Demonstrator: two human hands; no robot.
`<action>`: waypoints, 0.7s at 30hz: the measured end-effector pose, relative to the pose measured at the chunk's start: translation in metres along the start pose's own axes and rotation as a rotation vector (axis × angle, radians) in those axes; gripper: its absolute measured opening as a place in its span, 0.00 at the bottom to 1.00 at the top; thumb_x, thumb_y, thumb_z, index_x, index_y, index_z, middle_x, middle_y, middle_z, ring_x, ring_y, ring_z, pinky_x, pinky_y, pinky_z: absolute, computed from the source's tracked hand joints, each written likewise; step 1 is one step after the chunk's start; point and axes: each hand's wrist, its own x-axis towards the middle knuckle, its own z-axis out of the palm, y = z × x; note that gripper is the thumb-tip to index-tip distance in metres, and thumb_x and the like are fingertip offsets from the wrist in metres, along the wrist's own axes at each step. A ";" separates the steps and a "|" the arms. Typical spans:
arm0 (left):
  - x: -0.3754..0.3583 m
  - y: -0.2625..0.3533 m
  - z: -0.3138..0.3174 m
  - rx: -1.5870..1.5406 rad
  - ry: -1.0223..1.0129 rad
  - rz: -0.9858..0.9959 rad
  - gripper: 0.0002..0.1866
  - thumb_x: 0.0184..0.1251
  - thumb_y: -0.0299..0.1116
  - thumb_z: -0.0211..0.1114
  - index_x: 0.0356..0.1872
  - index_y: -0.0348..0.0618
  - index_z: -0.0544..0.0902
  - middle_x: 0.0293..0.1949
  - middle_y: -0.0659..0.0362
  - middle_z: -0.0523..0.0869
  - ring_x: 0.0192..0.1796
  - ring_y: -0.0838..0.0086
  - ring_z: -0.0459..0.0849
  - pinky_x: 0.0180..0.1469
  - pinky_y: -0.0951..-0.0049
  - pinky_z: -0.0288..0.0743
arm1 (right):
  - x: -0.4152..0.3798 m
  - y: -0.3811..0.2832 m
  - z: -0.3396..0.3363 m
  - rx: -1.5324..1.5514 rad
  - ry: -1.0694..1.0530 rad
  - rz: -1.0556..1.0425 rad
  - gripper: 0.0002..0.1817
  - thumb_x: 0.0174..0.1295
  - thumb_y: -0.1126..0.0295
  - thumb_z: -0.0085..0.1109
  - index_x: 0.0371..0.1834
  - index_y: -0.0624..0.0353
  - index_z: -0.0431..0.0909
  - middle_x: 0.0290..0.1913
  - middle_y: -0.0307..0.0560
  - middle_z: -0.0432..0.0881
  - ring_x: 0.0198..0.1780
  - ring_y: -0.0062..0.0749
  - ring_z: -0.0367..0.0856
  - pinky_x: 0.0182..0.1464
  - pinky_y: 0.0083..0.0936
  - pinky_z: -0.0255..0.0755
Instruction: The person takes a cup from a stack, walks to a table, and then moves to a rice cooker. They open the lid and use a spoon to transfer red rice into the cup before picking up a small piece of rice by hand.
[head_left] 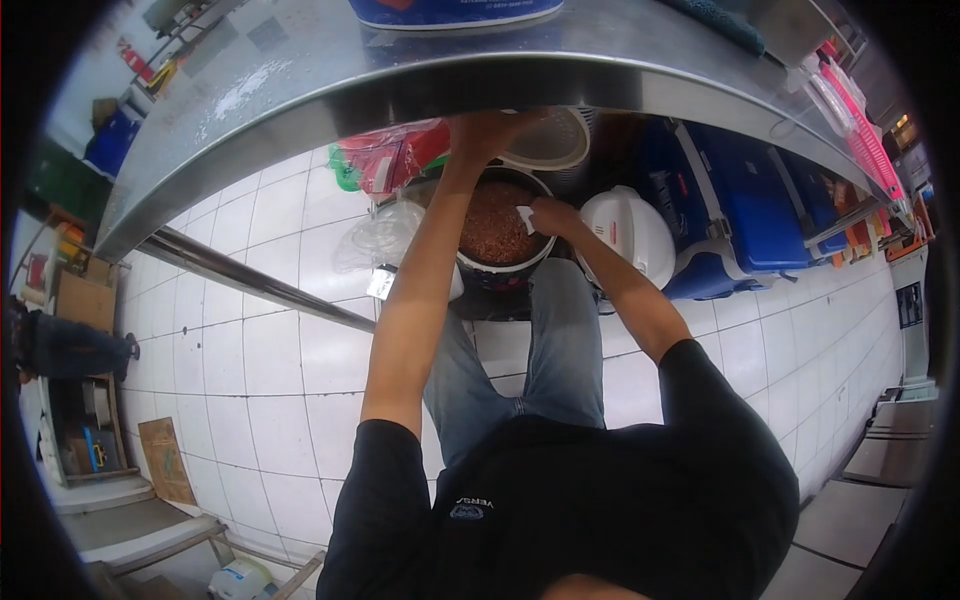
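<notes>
I look down past my black shirt and jeans at an open pot (497, 262) full of reddish-brown cooked grain, standing on the floor under a steel counter. My left hand (482, 132) reaches under the counter edge and grips the pot's raised lid (552, 140). Over the pot's right rim, my right hand (552, 215) holds a white spoon or paddle (525, 217) that touches the grain.
The steel counter (330, 75) spans the top, a blue-rimmed tub on it. A white rice cooker (630, 232) and blue coolers (745, 205) stand to the right of the pot, red and clear plastic bags (392, 160) to its left. White floor tiles all around.
</notes>
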 end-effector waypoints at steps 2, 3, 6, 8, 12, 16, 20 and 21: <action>0.000 0.006 -0.006 -0.002 -0.063 -0.013 0.29 0.45 0.58 0.78 0.44 0.50 0.88 0.43 0.58 0.89 0.47 0.63 0.85 0.54 0.62 0.75 | -0.007 -0.027 -0.008 0.046 -0.016 0.074 0.22 0.60 0.64 0.53 0.55 0.65 0.77 0.52 0.65 0.81 0.54 0.56 0.82 0.57 0.47 0.74; 0.002 0.007 -0.006 -0.048 -0.096 -0.021 0.28 0.46 0.57 0.78 0.45 0.50 0.88 0.42 0.58 0.89 0.47 0.64 0.86 0.53 0.63 0.76 | -0.010 -0.035 -0.010 0.071 -0.023 0.115 0.24 0.61 0.64 0.53 0.60 0.63 0.74 0.55 0.65 0.80 0.56 0.56 0.81 0.59 0.48 0.73; 0.007 0.007 -0.007 -0.267 -0.185 -0.063 0.27 0.49 0.56 0.76 0.45 0.49 0.88 0.41 0.58 0.89 0.47 0.65 0.86 0.53 0.64 0.76 | 0.010 -0.025 0.014 0.123 0.048 0.099 0.20 0.61 0.63 0.52 0.49 0.68 0.80 0.48 0.65 0.83 0.52 0.54 0.83 0.54 0.46 0.76; 0.006 0.009 -0.003 -0.183 -0.200 -0.038 0.27 0.52 0.57 0.75 0.46 0.48 0.88 0.42 0.57 0.89 0.47 0.66 0.86 0.53 0.66 0.77 | 0.011 -0.013 0.030 0.185 0.198 -0.024 0.19 0.62 0.63 0.52 0.47 0.67 0.82 0.47 0.65 0.83 0.50 0.53 0.84 0.51 0.46 0.76; 0.010 0.007 0.004 -0.221 -0.371 -0.100 0.29 0.52 0.59 0.74 0.48 0.48 0.87 0.44 0.55 0.88 0.50 0.65 0.85 0.56 0.62 0.73 | 0.003 -0.021 0.013 0.399 0.001 0.042 0.20 0.63 0.61 0.52 0.47 0.65 0.82 0.45 0.64 0.84 0.47 0.54 0.84 0.50 0.43 0.76; -0.013 0.005 0.017 -0.221 -0.100 -0.114 0.33 0.46 0.59 0.78 0.49 0.48 0.85 0.46 0.53 0.86 0.55 0.57 0.80 0.64 0.51 0.60 | 0.014 -0.007 0.062 0.191 0.521 -0.385 0.17 0.64 0.61 0.52 0.48 0.61 0.82 0.44 0.62 0.84 0.51 0.53 0.81 0.54 0.42 0.74; -0.042 -0.001 0.037 -0.318 0.089 -0.211 0.36 0.47 0.54 0.79 0.54 0.42 0.79 0.49 0.50 0.84 0.55 0.57 0.80 0.62 0.56 0.65 | -0.042 -0.036 0.073 0.372 0.698 -0.302 0.21 0.62 0.70 0.51 0.59 0.62 0.75 0.60 0.62 0.76 0.64 0.55 0.71 0.68 0.42 0.62; -0.047 -0.001 0.033 -0.357 0.093 -0.289 0.37 0.48 0.52 0.79 0.55 0.40 0.78 0.50 0.50 0.84 0.55 0.58 0.80 0.62 0.58 0.66 | -0.044 -0.036 0.074 0.451 0.552 -0.262 0.23 0.60 0.71 0.52 0.60 0.63 0.73 0.62 0.64 0.74 0.67 0.55 0.67 0.70 0.42 0.59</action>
